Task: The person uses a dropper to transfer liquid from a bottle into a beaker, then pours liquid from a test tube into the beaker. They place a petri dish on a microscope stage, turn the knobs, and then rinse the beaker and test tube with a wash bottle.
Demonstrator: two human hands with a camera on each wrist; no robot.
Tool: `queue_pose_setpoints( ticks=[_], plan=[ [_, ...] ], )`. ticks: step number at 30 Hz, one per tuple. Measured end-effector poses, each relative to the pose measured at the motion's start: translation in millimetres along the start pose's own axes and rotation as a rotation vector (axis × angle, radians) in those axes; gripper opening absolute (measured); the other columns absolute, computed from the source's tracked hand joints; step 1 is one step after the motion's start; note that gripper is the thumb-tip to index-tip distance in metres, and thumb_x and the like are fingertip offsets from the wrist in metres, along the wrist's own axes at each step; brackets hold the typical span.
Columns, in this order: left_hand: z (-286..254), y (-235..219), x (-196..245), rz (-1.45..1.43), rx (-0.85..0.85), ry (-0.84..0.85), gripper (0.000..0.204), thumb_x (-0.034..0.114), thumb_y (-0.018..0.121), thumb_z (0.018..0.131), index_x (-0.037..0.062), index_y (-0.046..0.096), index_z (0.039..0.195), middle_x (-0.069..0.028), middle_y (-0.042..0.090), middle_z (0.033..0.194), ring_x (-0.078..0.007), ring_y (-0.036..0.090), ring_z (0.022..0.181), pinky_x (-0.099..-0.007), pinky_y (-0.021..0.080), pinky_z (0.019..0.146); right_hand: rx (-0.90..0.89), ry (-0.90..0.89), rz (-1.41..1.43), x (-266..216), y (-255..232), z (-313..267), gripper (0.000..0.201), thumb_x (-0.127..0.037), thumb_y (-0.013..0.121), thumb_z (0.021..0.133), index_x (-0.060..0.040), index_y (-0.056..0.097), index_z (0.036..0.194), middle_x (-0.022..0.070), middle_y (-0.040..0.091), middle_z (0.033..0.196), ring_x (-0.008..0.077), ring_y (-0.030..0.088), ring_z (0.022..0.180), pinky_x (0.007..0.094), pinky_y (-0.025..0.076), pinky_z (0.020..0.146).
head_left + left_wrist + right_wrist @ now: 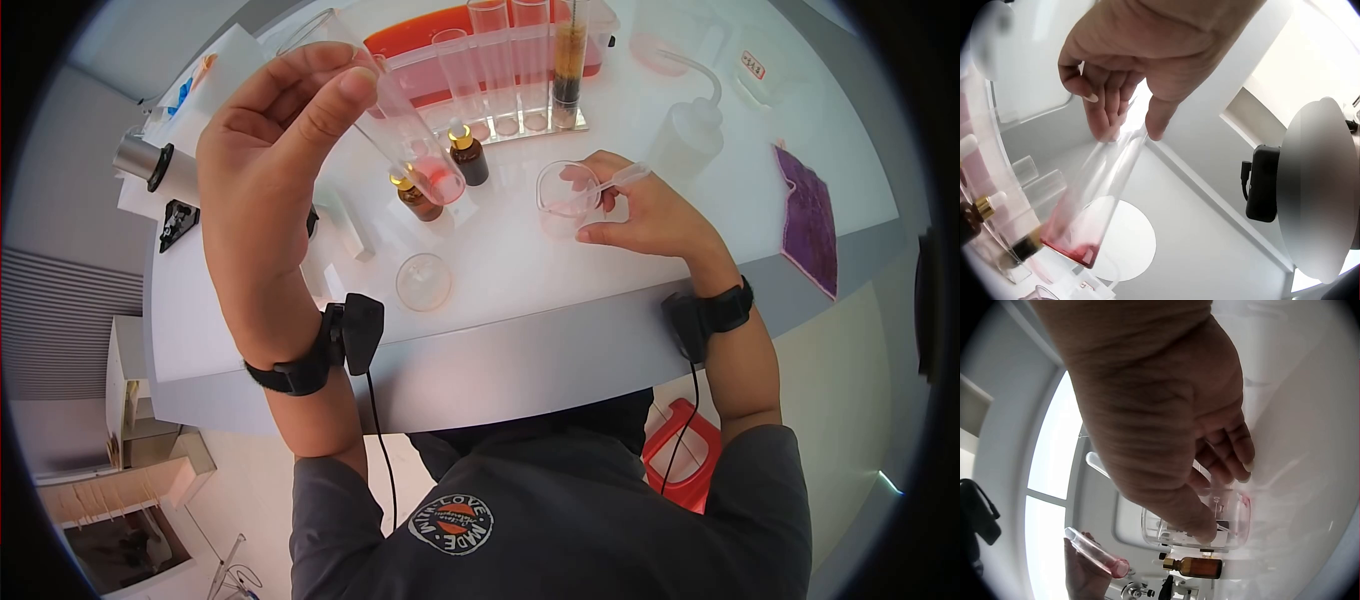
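Note:
My left hand (275, 140) is raised over the table's left side and pinches a clear test tube (405, 130) near its upper end. The tube tilts, its rounded bottom holding a little pinkish-red liquid; in the left wrist view a small red piece (1089, 255) shows there. My right hand (650, 215) holds a small glass beaker (560, 212) on the white tabletop, thumb and fingers around its side. Pale pink tints the beaker's bottom, and a translucent plastic dropper (626, 178) leans out over its rim. Part of the beaker hides behind the thumb in the right wrist view.
Two brown dropper bottles (468, 160) stand behind the tube's lower end. A rack (520, 133) of test tubes, one with dark layers, stands farther back before a red-rimmed bin. Round are a glass dish (424, 282), a wash bottle (690, 135) and a purple cloth (808, 215).

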State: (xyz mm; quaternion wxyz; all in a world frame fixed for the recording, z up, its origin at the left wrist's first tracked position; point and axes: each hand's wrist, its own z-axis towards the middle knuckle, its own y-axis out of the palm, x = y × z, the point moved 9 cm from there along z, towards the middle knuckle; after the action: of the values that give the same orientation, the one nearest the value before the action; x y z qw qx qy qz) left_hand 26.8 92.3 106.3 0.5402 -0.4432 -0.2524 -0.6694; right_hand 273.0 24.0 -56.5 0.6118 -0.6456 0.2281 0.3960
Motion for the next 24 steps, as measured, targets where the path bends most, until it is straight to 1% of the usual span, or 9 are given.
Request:
queue_pose_setpoints(
  ticks=[1, 4, 7, 10, 13, 16, 19, 22, 24],
  plan=[
    [-1, 0, 0, 0.008, 0.004, -0.001, 0.03, 0.015, 0.079, 0.085, -0.0046, 0.069, 0.105, -0.0104, 0.072, 0.094, -0.0146, 0.068, 0.089, -0.0258, 0.052, 0.089, 0.002, -0.011, 0.001, 0, 0, 0, 0.058, -0.01, 0.083, 0.073, -0.0038, 0.06, 0.127, 0.0054, 0.057, 0.107, 0.0174, 0.052, 0.086, 0.0286, 0.048, 0.078],
    [-1, -1, 1, 0.121, -0.026, 0.005, 0.035, 0.024, 0.074, 0.09, -0.0034, 0.066, 0.11, -0.0132, 0.073, 0.099, -0.0236, 0.069, 0.102, -0.0336, 0.048, 0.1, 0.004, -0.032, 0.004, 1, 0, 0, 0.058, -0.01, 0.083, 0.073, -0.0037, 0.06, 0.127, 0.0056, 0.057, 0.106, 0.0177, 0.053, 0.086, 0.029, 0.048, 0.078],
    [0, 1, 0, 0.066, -0.063, 0.009, 0.033, 0.024, 0.073, 0.091, -0.0029, 0.067, 0.108, -0.0123, 0.071, 0.101, -0.0241, 0.068, 0.103, -0.0332, 0.048, 0.099, 0.002, -0.04, 0.002, 1, 1, 0, 0.057, -0.011, 0.082, 0.074, -0.0036, 0.06, 0.126, 0.0057, 0.057, 0.106, 0.0179, 0.052, 0.087, 0.0294, 0.048, 0.079],
    [0, 0, 0, 0.092, -0.05, 0.001, 0.029, 0.025, 0.071, 0.093, -0.0015, 0.068, 0.104, -0.0112, 0.069, 0.104, -0.0248, 0.068, 0.105, -0.0334, 0.048, 0.098, 0.003, -0.043, -0.003, 1, 0, 0, 0.057, -0.012, 0.082, 0.074, -0.0036, 0.06, 0.126, 0.0057, 0.057, 0.106, 0.018, 0.052, 0.087, 0.0297, 0.048, 0.079],
    [1, 0, -3, 0.069, -0.078, 0.004, 0.029, 0.026, 0.07, 0.094, -0.0012, 0.069, 0.104, -0.0101, 0.068, 0.104, -0.0255, 0.067, 0.106, -0.0331, 0.049, 0.097, 0.005, -0.037, -0.006, 1, 0, 0, 0.057, -0.012, 0.082, 0.074, -0.0036, 0.06, 0.126, 0.0057, 0.057, 0.107, 0.018, 0.052, 0.087, 0.0299, 0.048, 0.079],
    [3, -3, -4, -0.029, -0.054, -0.003, 0.03, 0.019, 0.078, 0.086, -0.004, 0.069, 0.103, -0.0093, 0.072, 0.095, -0.015, 0.067, 0.086, -0.0267, 0.049, 0.086, 0.007, -0.035, -0.005, 0, 0, 0, 0.057, -0.012, 0.082, 0.074, -0.0033, 0.06, 0.126, 0.0057, 0.057, 0.107, 0.018, 0.052, 0.087, 0.0297, 0.048, 0.079],
    [0, 0, -2, -0.024, -0.014, 0.006, 0.03, 0.02, 0.077, 0.087, -0.0032, 0.069, 0.103, -0.0091, 0.072, 0.095, -0.0145, 0.067, 0.086, -0.0255, 0.047, 0.083, 0.008, -0.033, -0.001, 0, 0, 0, 0.058, -0.014, 0.082, 0.074, -0.0027, 0.06, 0.126, 0.006, 0.057, 0.105, 0.0178, 0.052, 0.086, 0.0298, 0.047, 0.077],
    [4, -3, -8, -0.045, -0.08, -0.008, 0.031, 0.022, 0.077, 0.088, -0.0038, 0.068, 0.104, -0.0096, 0.072, 0.096, -0.015, 0.066, 0.087, -0.0262, 0.046, 0.083, 0.013, -0.036, 0.0, 1, 0, 0, 0.058, -0.017, 0.083, 0.074, -0.0021, 0.06, 0.125, 0.0063, 0.056, 0.099, 0.0175, 0.053, 0.084, 0.0301, 0.047, 0.075],
    [4, -3, -9, -0.067, -0.072, -0.026, 0.031, 0.021, 0.076, 0.088, -0.0043, 0.068, 0.104, -0.0099, 0.072, 0.097, -0.0157, 0.066, 0.087, -0.0271, 0.046, 0.085, 0.011, -0.04, 0.0, -1, -1, 0, 0.057, -0.017, 0.083, 0.074, -0.0021, 0.06, 0.125, 0.0063, 0.056, 0.098, 0.0175, 0.053, 0.084, 0.03, 0.047, 0.075]
  ],
)
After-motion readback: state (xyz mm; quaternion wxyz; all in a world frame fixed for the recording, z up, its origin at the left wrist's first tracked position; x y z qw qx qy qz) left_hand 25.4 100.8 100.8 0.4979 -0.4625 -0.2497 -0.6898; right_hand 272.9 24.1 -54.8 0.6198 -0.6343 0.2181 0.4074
